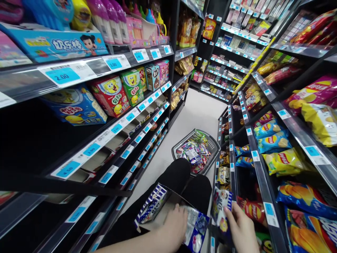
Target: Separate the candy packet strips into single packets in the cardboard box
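Observation:
An open cardboard display box (157,207) with blue-and-white stripes and a blueberry picture rests on my lap, over black trousers. My left hand (176,221) reaches into it, a ring on one finger. Its fingertips are hidden, so I cannot tell whether they grip anything. To the right of the box, my right hand (239,225) pinches a small snack packet (222,207), white and dark blue with stripes, thumb on its front. On the floor beyond my knees stands a dark shopping basket (214,147), with many small colourful snack packets (193,153) heaped in it.
Black shelves close in on both sides. The left shelf (105,138) carries cartoon snack boxes (110,95) and price labels. On the right hang or lie chip bags (285,160) in several colours. The pale aisle floor (195,112) runs to stocked shelves (231,59) at the far end.

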Demonstrator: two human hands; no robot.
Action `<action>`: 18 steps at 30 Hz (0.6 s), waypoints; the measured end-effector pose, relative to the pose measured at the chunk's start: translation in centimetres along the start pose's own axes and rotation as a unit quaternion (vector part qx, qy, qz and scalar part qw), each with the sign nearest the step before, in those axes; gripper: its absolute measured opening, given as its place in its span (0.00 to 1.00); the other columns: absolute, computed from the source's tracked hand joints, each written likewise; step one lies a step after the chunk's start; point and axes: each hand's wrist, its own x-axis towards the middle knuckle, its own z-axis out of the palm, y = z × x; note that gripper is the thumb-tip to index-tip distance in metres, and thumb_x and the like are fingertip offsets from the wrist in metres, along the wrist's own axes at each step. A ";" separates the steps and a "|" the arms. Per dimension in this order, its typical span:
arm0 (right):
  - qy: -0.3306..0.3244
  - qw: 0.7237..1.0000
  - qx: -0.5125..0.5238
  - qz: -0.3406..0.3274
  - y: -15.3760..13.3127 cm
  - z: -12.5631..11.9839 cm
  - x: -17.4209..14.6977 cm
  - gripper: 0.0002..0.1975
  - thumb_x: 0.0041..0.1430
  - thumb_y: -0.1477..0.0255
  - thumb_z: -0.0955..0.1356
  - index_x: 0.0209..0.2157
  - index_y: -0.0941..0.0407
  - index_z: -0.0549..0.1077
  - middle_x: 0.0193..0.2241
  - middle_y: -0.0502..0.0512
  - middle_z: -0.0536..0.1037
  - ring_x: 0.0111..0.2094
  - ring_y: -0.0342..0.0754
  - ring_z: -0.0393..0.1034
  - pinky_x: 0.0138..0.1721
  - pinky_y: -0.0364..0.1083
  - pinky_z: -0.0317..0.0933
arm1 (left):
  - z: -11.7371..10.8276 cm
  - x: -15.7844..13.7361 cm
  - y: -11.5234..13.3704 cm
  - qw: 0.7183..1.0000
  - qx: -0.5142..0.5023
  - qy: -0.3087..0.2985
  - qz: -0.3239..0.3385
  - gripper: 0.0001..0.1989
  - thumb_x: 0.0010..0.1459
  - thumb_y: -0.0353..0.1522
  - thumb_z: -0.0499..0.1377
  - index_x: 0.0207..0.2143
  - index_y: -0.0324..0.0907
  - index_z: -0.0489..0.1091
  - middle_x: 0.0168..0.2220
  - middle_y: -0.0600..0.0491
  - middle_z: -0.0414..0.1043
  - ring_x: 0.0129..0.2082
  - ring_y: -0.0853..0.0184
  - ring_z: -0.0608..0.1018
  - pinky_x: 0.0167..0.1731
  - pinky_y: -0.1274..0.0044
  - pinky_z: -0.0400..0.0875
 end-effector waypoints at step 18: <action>-0.060 0.952 0.274 0.122 5.3 5.8 2.1 0.34 0.38 0.46 0.74 0.38 0.59 0.78 0.34 0.61 0.83 0.36 0.56 0.79 0.42 0.54 0.71 | 3.2 0.6 -1.1 0.993 0.077 -0.043 0.077 0.39 0.45 0.34 0.68 0.59 0.31 0.62 0.57 0.31 0.65 0.58 0.43 0.65 0.59 0.55 0.53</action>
